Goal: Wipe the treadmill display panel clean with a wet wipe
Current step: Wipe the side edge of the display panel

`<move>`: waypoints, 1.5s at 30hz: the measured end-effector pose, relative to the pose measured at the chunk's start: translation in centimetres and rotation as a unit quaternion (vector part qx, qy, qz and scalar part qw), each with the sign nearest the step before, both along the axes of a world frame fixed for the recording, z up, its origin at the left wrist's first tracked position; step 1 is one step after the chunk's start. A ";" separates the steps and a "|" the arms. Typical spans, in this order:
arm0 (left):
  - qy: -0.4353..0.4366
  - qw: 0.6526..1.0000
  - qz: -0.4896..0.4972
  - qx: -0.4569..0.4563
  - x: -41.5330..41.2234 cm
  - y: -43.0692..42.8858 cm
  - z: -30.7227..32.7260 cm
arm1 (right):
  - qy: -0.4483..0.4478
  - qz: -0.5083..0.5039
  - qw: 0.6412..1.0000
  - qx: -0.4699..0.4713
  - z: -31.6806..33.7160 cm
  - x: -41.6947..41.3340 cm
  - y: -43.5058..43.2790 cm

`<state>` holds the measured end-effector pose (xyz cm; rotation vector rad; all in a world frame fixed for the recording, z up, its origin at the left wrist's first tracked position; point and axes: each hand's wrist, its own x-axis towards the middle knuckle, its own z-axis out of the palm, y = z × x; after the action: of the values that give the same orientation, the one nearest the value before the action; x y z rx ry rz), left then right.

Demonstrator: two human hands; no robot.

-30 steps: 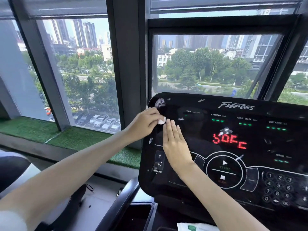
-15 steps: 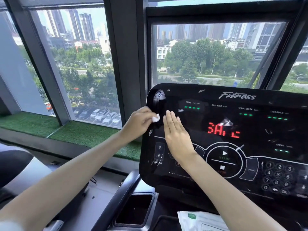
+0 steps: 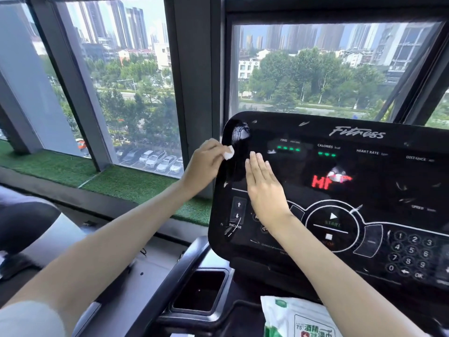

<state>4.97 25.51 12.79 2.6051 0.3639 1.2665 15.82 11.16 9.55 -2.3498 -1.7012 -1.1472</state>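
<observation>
The black treadmill display panel (image 3: 364, 195) fills the right half of the view, with red letters lit in its middle and white streaks and smears on its glossy face. My left hand (image 3: 206, 164) is at the panel's upper left edge, fingers closed on a small balled white wet wipe (image 3: 228, 153) that touches the edge. A wet smear shows just above it on the corner. My right hand (image 3: 264, 188) lies flat on the panel's left part, fingers together and pointing up, holding nothing.
A white and green wet wipe pack (image 3: 296, 317) lies on the console tray at the bottom. A black cup holder (image 3: 201, 290) sits left of it. Behind the panel are large windows (image 3: 121, 81) with dark frames and a green turf ledge (image 3: 136, 183).
My left hand with the wipe has slid left, from the panel's face to its upper left edge. My right hand stays flat on the panel. The red display letters changed.
</observation>
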 end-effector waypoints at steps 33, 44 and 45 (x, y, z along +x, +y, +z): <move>0.109 0.988 -0.069 0.085 -2.8 -2.2 -6.0 | 0.016 0.023 0.999 -0.026 -2.9 -1.3 -2.7; 0.114 0.986 -0.104 0.068 -3.2 -2.8 -7.1 | -0.020 0.002 0.999 -0.047 -2.9 -1.3 -2.9; 0.129 0.983 -0.114 0.063 -3.6 -2.8 -7.4 | -0.021 0.002 0.999 -0.048 -3.0 -1.3 -2.9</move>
<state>1.33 22.74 5.41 2.8268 0.0220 0.9087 14.52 8.23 6.54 -2.3918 -1.8126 -1.1475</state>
